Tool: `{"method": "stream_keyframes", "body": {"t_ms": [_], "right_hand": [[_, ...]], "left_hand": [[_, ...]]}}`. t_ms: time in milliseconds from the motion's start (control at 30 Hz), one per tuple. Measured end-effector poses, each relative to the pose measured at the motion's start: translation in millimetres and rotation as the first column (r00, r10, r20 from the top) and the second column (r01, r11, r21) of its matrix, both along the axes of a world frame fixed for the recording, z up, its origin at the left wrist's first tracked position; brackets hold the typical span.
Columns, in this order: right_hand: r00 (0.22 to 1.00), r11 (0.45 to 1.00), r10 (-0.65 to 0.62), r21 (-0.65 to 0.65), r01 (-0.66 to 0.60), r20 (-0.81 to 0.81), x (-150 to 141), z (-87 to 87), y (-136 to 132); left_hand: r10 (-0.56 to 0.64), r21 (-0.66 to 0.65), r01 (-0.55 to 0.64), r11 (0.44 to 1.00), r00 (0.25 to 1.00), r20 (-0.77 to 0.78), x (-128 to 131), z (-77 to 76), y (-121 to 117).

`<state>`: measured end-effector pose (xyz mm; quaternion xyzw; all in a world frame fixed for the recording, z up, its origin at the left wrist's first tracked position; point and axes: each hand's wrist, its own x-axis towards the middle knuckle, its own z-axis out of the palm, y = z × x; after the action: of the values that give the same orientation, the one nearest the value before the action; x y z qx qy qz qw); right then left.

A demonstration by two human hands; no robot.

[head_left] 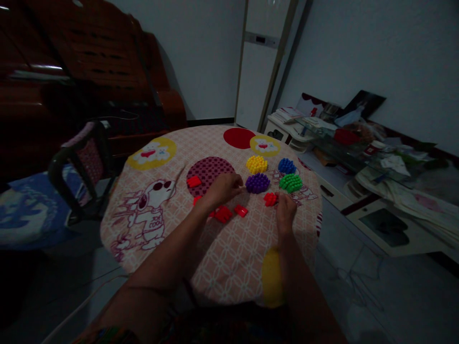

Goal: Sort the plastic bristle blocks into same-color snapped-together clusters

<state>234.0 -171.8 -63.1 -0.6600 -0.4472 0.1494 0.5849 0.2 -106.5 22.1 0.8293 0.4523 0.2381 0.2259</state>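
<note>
Head view, sole entry. Laid out on a round patterned tablecloth (pixel 236 253): small bright plastic pieces, grouped by colour.

Item: red cluster (pixel 270 199), small and knobbly, at the right hand's (pixel 287 210) fingertips, just in front of and left of the knuckles. Pinched, by appearance, at its right edge between thumb and fingers (exact grip too dim to read). Near-round in outline; no long axis to be made out.

Item: left hand (pixel 226 187), well to the left of the red cluster, pointing right, with fingertips drawn together. Cannot tell whether pinching anything. Key relation: red cluster between both hands but touching only the right, clearly the nearer; open gap from there across to the left fingertips.

Item: loose red piece (pixel 241 210), flat, on the cloth nearside of the left fingertips, nearer the left hand than the right; long axis slanting down to the right.

Item: red pieces (pixel 223 214), bunched below the left wrist (partly hidden by the forearm).

Also listed: purple cluster (pixel 257 183), just beyond the gap; yellow cluster (pixel 256 164) behind; green cluster (pixel 290 183) beyond the right hand; blue cluster (pixel 287 166) behind that.
</note>
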Motion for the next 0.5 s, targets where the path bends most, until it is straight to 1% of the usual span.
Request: {"method": "stream_keyframes", "body": {"t_ms": [33,100,167,200,267,367,433,500], "right_hand": [[1.0,1.0,-0.002,-0.002,0.002,0.003,0,0.4,0],[1.0,1.0,-0.01,-0.002,0.01,0.014,-1,1.7,0],[1.0,1.0,-0.014,0.004,0.014,0.023,-3,3.3,0],[1.0,1.0,-0.011,0.009,0.011,0.024,-3,4.0,0],[1.0,1.0,-0.002,0.017,0.001,0.014,-4,5.0,0],[1.0,1.0,0.005,0.015,-0.005,-0.006,-4,4.9,0],[1.0,1.0,-0.001,0.01,0.001,-0.004,-3,4.1,0],[1.0,1.0,-0.006,0.015,0.006,0.005,-3,3.3,0]], "left_hand": [[0.05,0.002,-0.049,0.999,0.998,-0.044,-14,3.1,2],[0.143,0.013,-0.143,0.99,0.976,-0.162,-39,3.9,3],[0.203,-0.003,-0.213,0.977,0.938,-0.282,-54,-1.4,2],[0.212,-0.021,-0.232,0.973,0.921,-0.325,-57,-5.3,1],[0.207,-0.051,-0.241,0.969,0.908,-0.364,-57,-13.7,0],[0.188,-0.041,-0.216,0.976,0.916,-0.353,-46,-22.8,-1],[0.164,-0.041,-0.19,0.981,0.921,-0.354,-40,-25.1,-2],[0.123,-0.072,-0.157,0.985,0.93,-0.348,-36,-24.7,-3]]}}
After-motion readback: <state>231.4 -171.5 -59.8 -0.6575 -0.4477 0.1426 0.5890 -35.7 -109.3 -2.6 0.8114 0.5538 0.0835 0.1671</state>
